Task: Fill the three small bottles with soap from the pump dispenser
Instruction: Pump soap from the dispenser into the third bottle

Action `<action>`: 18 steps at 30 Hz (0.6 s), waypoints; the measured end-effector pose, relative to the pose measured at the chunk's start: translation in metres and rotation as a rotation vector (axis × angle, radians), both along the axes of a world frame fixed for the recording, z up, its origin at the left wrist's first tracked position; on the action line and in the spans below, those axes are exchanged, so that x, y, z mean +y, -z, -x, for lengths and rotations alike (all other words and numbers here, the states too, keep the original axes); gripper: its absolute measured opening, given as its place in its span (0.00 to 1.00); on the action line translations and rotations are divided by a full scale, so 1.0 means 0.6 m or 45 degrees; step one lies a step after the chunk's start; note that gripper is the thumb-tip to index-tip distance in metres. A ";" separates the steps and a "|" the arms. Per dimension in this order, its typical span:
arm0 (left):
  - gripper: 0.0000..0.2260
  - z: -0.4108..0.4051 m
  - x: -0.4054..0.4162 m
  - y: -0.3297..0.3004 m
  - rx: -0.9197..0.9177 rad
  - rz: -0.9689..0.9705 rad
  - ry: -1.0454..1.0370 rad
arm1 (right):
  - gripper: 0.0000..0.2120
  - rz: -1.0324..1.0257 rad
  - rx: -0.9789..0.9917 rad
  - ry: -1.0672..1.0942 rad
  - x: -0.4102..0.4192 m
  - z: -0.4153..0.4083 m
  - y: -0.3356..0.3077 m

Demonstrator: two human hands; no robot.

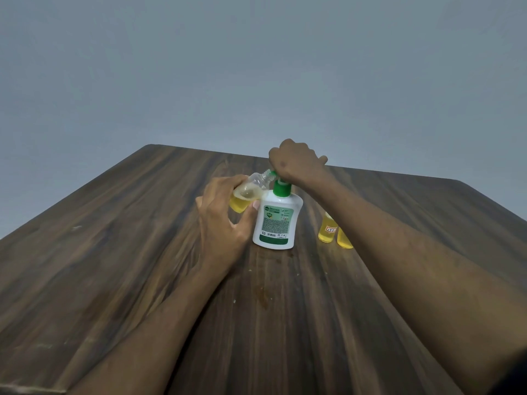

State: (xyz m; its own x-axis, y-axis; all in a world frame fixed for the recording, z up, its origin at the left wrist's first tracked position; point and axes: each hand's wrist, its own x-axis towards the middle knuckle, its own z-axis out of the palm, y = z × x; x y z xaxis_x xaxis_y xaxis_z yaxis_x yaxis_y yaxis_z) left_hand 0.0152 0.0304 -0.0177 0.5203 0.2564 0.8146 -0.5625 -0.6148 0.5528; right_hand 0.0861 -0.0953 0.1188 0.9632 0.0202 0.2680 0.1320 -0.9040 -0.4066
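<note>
The right hand (293,162) was pressed down, fingers curled, on the green pump head (281,185) of the dispenser (275,223), while the tilted small bottle (248,195) was pinched by the left hand (225,223), its mouth held at the nozzle. Soap could be spilled onto the table (114,252) if that mouth slipped aside. The bottle looked clear and partly filled with yellow soap; 2 others (330,232) stood just right of the dispenser.
</note>
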 end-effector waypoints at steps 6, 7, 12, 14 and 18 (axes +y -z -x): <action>0.16 -0.001 0.001 0.000 0.007 -0.006 0.002 | 0.09 -0.003 0.013 0.005 0.000 0.001 0.000; 0.16 -0.001 0.001 0.001 0.006 -0.006 0.000 | 0.09 -0.003 -0.006 0.002 0.000 0.002 -0.002; 0.16 0.000 -0.001 -0.001 -0.009 0.008 0.007 | 0.09 -0.009 0.004 0.009 -0.001 -0.002 0.002; 0.16 0.001 0.000 -0.001 -0.011 0.017 0.008 | 0.09 -0.009 0.005 0.008 -0.001 -0.002 0.001; 0.16 0.003 0.000 -0.002 0.006 0.018 0.001 | 0.09 -0.012 -0.012 0.017 -0.001 -0.003 0.000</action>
State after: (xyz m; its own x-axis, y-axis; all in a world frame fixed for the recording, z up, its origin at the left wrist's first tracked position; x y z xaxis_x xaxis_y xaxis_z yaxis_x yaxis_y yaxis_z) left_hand 0.0133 0.0303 -0.0166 0.5246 0.2676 0.8082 -0.5603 -0.6063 0.5644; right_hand 0.0881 -0.0957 0.1190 0.9608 0.0048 0.2771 0.1238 -0.9019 -0.4138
